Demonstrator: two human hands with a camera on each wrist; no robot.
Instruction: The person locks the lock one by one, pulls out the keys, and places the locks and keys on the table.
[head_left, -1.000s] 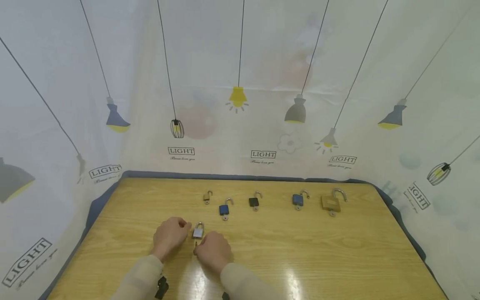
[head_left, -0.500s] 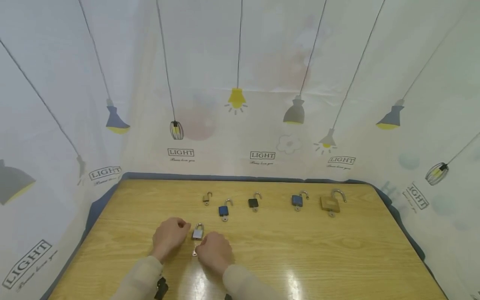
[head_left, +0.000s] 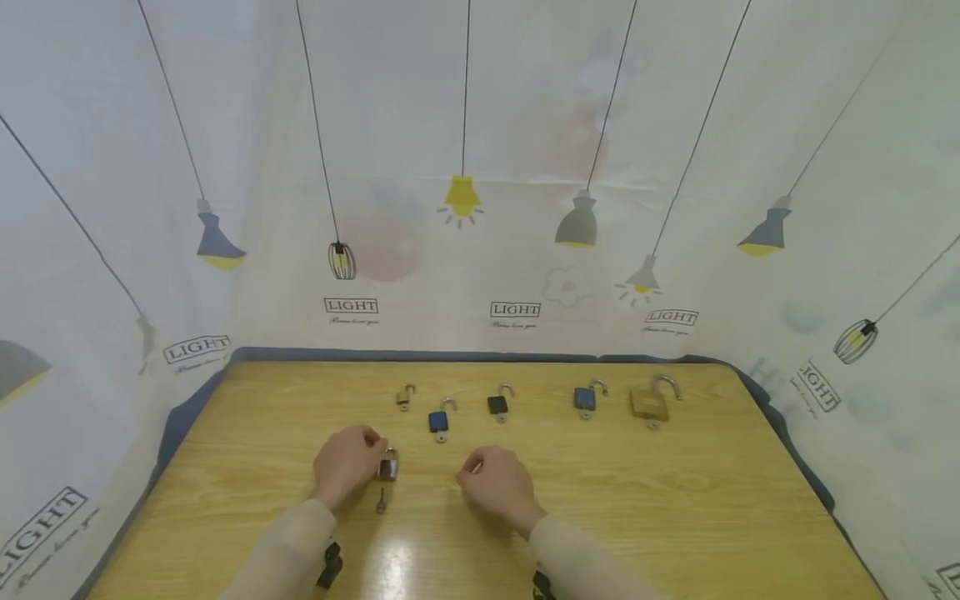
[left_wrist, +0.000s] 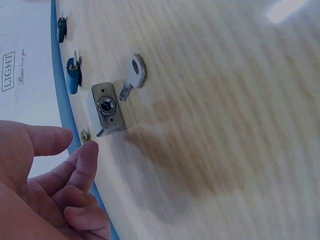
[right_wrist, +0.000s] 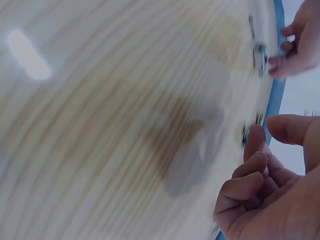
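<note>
A silver padlock lies on the wooden table, its shackle pointing to the far side. In the left wrist view its keyhole end faces the camera. A small key lies loose on the near side of the padlock, apart from it. My left hand is just left of the padlock, thumb and forefinger apart and nothing between them. Whether a fingertip touches the shackle, I cannot tell. My right hand hovers over the table right of the padlock, its fingers loosely curled and holding nothing.
Along the back stand out a small brass padlock, a blue padlock, a black padlock, another blue padlock and a large brass padlock. Their shackles are unlatched, with keys at their bases. A printed curtain hangs behind.
My right hand has let go of the key and moved right, away from the padlock. The key now lies in full view. My left hand has come closer to the padlock.
</note>
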